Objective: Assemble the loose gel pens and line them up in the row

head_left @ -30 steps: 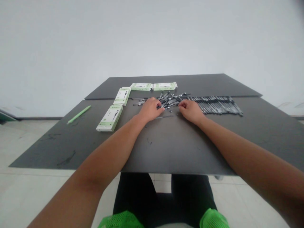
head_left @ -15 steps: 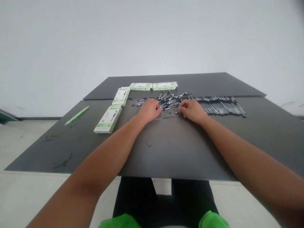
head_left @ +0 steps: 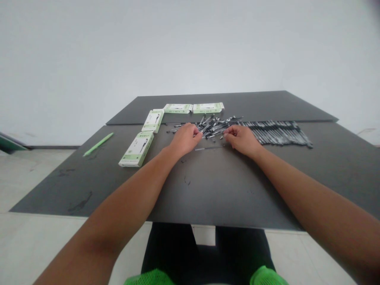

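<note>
My left hand (head_left: pixel 186 137) is closed, its thumb and fingertips pressed together at the left front of a jumbled pile of clear-barrelled pens (head_left: pixel 214 125). What it pinches is too small to make out. At the pile's right front, my right hand (head_left: pixel 241 138) is also closed in a pinch. A tiny pale piece shows by its fingertips; whether it is held I cannot tell. Between the hands, a thin loose refill (head_left: pixel 209 148) lies on the table. Just beyond my right hand, a long row of pens (head_left: pixel 276 132) lies side by side.
Flattish green-and-white pen boxes stand left and behind the pile: a near box (head_left: pixel 137 149), another box (head_left: pixel 152 120), and two at the back, including the right one (head_left: pixel 208 107). A green pen (head_left: pixel 98 144) lies far left on the dark table (head_left: pixel 213 194).
The view has shifted slightly, moving everything a little rightward. My right fingertips have lifted slightly, and a tiny pale piece shows beside them. My left hand stays almost in place.
</note>
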A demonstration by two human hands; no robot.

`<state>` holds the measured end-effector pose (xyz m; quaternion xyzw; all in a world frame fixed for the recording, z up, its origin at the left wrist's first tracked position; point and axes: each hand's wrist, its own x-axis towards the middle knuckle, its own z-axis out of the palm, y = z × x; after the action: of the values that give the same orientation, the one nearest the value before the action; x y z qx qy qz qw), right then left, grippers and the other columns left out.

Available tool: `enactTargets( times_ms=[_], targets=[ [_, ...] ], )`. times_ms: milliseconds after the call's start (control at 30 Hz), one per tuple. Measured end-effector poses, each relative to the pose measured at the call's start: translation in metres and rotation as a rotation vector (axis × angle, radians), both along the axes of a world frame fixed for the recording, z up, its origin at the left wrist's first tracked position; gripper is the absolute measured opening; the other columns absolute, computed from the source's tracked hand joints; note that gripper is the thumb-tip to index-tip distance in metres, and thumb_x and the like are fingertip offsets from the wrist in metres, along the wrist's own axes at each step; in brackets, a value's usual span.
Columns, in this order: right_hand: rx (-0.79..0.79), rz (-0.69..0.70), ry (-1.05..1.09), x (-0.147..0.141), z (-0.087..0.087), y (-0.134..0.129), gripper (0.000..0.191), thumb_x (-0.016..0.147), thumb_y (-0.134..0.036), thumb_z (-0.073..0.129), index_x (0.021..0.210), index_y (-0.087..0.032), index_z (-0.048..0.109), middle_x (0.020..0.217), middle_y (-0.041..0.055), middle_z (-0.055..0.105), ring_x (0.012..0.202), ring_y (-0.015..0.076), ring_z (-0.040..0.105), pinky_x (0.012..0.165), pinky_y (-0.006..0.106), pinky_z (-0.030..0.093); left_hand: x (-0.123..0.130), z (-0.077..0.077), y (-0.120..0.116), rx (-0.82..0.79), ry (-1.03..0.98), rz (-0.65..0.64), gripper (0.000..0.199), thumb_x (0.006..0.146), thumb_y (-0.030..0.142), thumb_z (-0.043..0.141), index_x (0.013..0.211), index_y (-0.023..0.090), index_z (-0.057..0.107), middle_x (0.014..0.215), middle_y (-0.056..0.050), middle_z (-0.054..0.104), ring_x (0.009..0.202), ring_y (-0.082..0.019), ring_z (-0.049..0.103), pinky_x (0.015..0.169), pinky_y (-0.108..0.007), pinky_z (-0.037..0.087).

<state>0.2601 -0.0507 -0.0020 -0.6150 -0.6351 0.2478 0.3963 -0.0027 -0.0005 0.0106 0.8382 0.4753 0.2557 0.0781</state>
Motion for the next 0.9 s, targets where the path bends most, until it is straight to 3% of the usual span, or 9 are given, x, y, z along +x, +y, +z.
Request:
enactTargets(
  times_ms=[200, 367, 533, 700, 800, 900],
  targets=[
    [0.045, 0.017, 0.490, -0.012, 0.002, -0.003, 0.032, 0.093, -0.047, 0.077, 0.110, -0.022, 0.070, 0.083, 0.0024, 0.074, 0.047, 0.0116, 0.055, 0.038, 0.024, 0.033, 0.002, 0.003, -0.011, -0.053, -0.114, -0.150, 0.022, 0.100, 0.037, 0.069, 0.089, 0.018, 0.070, 0.094, -0.007, 0.072, 0.086, -0.021, 0.064, 0.079, -0.034, 0.047],
    [0.076, 0.013, 0.673, -0.017, 0.009, -0.005, 0.036, 0.084, -0.048, 0.087, 0.101, -0.021, 0.070, 0.075, 0.0001, 0.070, 0.049, 0.0101, 0.055, 0.036, 0.021, 0.035, 0.003, 0.005, -0.017, -0.120, -0.126, -0.238, 0.021, 0.100, 0.038, 0.069, 0.091, 0.019, 0.070, 0.090, -0.004, 0.073, 0.080, -0.019, 0.063, 0.072, -0.032, 0.041],
    [0.068, 0.042, 0.700, -0.020, 0.013, -0.008, 0.033, 0.080, -0.042, 0.090, 0.092, -0.022, 0.068, 0.068, -0.0014, 0.067, 0.048, 0.0101, 0.054, 0.036, 0.021, 0.035, 0.003, 0.005, -0.021, -0.167, -0.160, -0.277, 0.016, 0.101, 0.035, 0.067, 0.099, 0.019, 0.069, 0.087, -0.002, 0.074, 0.077, -0.018, 0.064, 0.071, -0.031, 0.042],
    [0.008, 0.146, 0.672, -0.031, 0.012, -0.017, 0.033, 0.081, -0.044, 0.090, 0.094, -0.023, 0.067, 0.070, -0.0013, 0.069, 0.048, 0.0112, 0.055, 0.037, 0.022, 0.037, 0.006, 0.008, -0.027, -0.103, -0.161, -0.315, 0.025, 0.102, 0.037, 0.067, 0.118, 0.019, 0.071, 0.102, -0.006, 0.078, 0.091, -0.022, 0.070, 0.082, -0.033, 0.048],
    [-0.031, 0.222, 0.620, -0.036, 0.011, -0.020, 0.034, 0.084, -0.046, 0.087, 0.099, -0.023, 0.066, 0.074, -0.0005, 0.070, 0.051, 0.0131, 0.058, 0.040, 0.024, 0.039, 0.007, 0.009, -0.027, -0.050, -0.116, -0.403, 0.026, 0.107, 0.039, 0.060, 0.117, 0.019, 0.074, 0.105, -0.007, 0.078, 0.098, -0.024, 0.071, 0.086, -0.035, 0.049],
    [-0.032, 0.242, 0.509, -0.031, 0.009, -0.018, 0.035, 0.088, -0.044, 0.080, 0.111, -0.024, 0.064, 0.081, 0.0011, 0.073, 0.056, 0.0161, 0.061, 0.045, 0.028, 0.043, 0.006, 0.009, -0.024, -0.014, -0.079, -0.385, 0.024, 0.108, 0.035, 0.056, 0.110, 0.019, 0.075, 0.105, -0.008, 0.078, 0.098, -0.025, 0.070, 0.087, -0.035, 0.049]
  ],
)
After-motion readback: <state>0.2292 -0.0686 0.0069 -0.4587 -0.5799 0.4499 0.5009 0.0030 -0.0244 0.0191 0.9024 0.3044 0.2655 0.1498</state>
